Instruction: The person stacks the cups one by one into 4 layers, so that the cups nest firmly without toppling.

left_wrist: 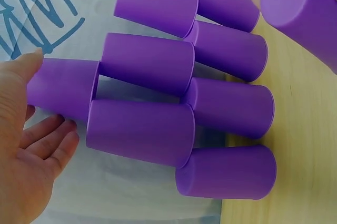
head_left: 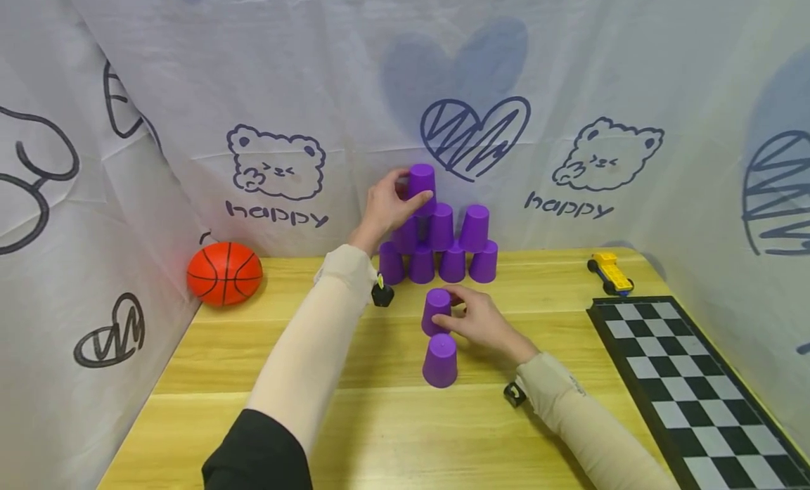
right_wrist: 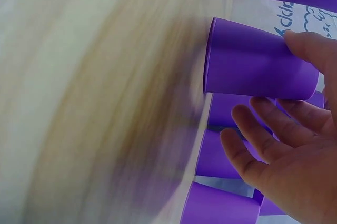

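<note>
Several upside-down purple cups (head_left: 484,263) form a stack at the table's back, with three cups (head_left: 474,228) in the second row. Above them, my left hand (head_left: 389,205) holds a top cup (head_left: 422,181) between thumb and fingers. In the left wrist view that cup (left_wrist: 66,84) meets the second row with its rim. Closer in, my right hand (head_left: 481,320) pinches another upside-down cup (head_left: 435,311), thumb on one side and fingers on the other. Whether this cup touches the table I cannot tell. One more cup (head_left: 439,363) stands just in front of it.
A small basketball (head_left: 224,273) sits at the back left of the wooden table (head_left: 380,434). On the right lie a black-and-white checkered board (head_left: 690,384) and a yellow toy car (head_left: 610,273). A printed white curtain (head_left: 354,89) hangs behind the stack.
</note>
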The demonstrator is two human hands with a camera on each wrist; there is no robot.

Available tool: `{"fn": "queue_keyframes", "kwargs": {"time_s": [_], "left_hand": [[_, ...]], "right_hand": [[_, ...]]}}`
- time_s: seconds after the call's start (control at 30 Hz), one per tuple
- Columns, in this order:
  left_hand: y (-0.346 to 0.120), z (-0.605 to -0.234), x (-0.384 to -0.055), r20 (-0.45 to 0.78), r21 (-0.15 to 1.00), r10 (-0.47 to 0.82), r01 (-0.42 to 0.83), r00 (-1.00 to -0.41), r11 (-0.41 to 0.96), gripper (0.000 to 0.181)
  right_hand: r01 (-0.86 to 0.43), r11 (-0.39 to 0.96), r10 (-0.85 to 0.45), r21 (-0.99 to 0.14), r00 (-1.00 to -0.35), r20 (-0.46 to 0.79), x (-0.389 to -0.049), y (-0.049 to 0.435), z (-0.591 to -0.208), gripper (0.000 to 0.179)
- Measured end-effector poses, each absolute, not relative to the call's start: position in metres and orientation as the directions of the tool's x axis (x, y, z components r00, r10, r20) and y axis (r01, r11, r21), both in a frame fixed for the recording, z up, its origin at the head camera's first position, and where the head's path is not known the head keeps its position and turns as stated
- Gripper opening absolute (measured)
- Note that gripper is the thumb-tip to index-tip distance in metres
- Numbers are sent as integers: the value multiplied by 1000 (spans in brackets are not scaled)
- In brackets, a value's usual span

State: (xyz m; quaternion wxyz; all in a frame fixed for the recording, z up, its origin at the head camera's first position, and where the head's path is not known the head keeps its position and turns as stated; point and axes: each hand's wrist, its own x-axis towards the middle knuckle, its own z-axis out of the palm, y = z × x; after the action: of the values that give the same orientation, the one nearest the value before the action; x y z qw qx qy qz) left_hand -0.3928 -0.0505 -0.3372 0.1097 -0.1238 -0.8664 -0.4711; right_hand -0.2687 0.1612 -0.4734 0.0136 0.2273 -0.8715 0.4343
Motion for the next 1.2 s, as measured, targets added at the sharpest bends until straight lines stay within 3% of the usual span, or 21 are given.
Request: {"fn": "queue_keyframes", "kwargs": {"time_s": [0.23,0.5,0.87,1.2], "left_hand": [[-62,-338,-385,313,806,134,338,-940,486,69],[-91,-341,-357,368,802,139,389,-920,453,68],[-113,-369,-299,387,785,299,482,-872,388,58],[-92,-408,-251,323,766,468,518,-823,381,50]], "right_hand": [[-398,541,-365,-741,-905,220,-269,164,-463,49],[-386,592,-294,-708,-921,256,-278,181,-426,59],[-390,580,-201,-716,-919,338,-306,195,-368,59],[-384,593,-121,-708,-912,393,-332,193,-330,60]]}}
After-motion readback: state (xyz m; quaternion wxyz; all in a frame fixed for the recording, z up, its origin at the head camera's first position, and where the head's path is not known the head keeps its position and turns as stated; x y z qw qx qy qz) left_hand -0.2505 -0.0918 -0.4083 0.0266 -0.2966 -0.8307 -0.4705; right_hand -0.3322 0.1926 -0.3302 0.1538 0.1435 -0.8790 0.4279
